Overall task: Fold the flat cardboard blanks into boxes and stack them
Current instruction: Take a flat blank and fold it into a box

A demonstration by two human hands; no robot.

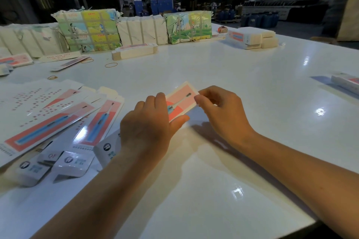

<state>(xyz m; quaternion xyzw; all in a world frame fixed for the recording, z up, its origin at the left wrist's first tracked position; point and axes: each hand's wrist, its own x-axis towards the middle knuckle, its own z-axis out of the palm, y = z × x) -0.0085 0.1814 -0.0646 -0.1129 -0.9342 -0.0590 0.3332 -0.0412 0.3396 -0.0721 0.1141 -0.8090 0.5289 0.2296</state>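
Both hands on one box (179, 101), pink and white with a toothbrush print, held just above the white worktop (233, 87) near centre. Left hand (149, 122): grip clamped on the near end of the box, fingers over the top face, thumb along the lower edge. Right hand (219, 110): fingertips pinched on the far right corner. Loose flat blanks (58, 114) fanned out on the worktop left of the hands, overlapping. Rubber bands (111, 65) lie beyond them. Wrapped bundles (87, 29) stand along the far edge; a stack of blanks (134, 51) lies in front.
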